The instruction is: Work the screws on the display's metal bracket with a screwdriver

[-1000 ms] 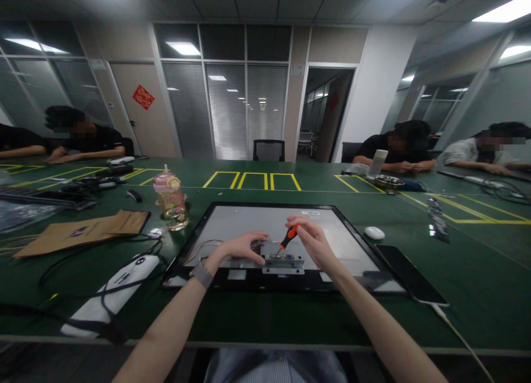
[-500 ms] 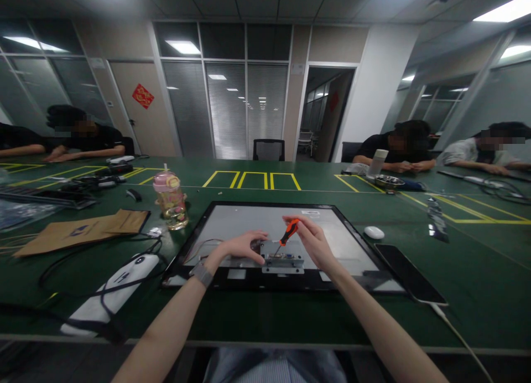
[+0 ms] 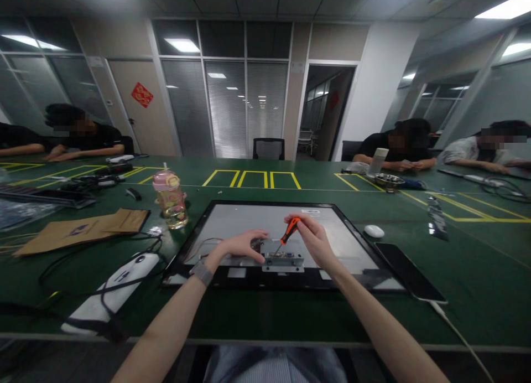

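A flat display panel (image 3: 224,217) with a black frame lies on the green table, its grey back facing up. Near its front edge sits a metal bracket (image 3: 284,268) with connectors on it. My right hand (image 3: 315,239) grips an orange and black screwdriver (image 3: 291,229) by the handle; the shaft slants down to the bracket's connectors. At the bracket's left end is my left hand (image 3: 244,247), thumb and fingers apart around that corner. Whether its fingertips touch the metal I cannot tell.
Left of the panel stand a pink-lidded bottle (image 3: 171,200), a brown paper bag (image 3: 83,232) and a white power strip (image 3: 112,294) with black cables. To the right lie a phone (image 3: 410,272) on a cable and a white earbud case (image 3: 374,231). People sit across the table.
The screwdriver handle and my right hand have shifted very slightly. My left hand stays in place beside the bracket.
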Available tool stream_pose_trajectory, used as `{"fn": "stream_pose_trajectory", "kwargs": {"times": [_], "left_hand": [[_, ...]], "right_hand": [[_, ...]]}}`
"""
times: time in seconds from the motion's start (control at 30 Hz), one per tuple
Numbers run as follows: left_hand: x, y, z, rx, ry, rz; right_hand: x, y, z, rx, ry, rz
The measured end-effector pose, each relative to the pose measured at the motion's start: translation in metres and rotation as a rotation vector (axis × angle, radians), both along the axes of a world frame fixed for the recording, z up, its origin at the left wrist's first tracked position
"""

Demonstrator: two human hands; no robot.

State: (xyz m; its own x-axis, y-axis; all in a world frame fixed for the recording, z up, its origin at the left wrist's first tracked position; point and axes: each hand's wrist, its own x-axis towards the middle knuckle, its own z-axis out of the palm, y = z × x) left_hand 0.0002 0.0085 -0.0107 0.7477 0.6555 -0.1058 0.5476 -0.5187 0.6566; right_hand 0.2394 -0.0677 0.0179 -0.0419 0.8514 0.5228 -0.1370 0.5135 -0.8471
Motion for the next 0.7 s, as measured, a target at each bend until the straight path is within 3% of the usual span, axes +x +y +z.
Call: {"fn": "stream_pose_trajectory", "kwargs": {"times": [0.17, 0.27, 0.57, 0.63, 0.7], "left_hand": [[-0.0012, 0.0024, -0.0029, 0.000, 0.000, -0.011], [-0.0014, 0.0027, -0.0032, -0.008, 0.005, -0.010], [-0.0001, -0.0017, 0.0013, -0.010, 0.013, 0.001], [0.0000, -0.0021, 0.0019, -0.012, 0.012, 0.002], [0.0004, -0.0032, 0.0035, -0.017, 0.016, 0.000]], "right_hand": [[-0.0028, -0.0034, 0.0023, -0.114, 0.182, 0.215], [-0.0026, -0.0041, 0.0037, -0.157, 0.182, 0.270], [-0.0022, -0.0068, 0.0093, -0.104, 0.079, 0.281], [-0.0009, -0.0045, 0.0057, -0.080, 0.041, 0.226], [-0.0003, -0.0022, 0.0014, -0.025, -0.034, 0.068]]}}
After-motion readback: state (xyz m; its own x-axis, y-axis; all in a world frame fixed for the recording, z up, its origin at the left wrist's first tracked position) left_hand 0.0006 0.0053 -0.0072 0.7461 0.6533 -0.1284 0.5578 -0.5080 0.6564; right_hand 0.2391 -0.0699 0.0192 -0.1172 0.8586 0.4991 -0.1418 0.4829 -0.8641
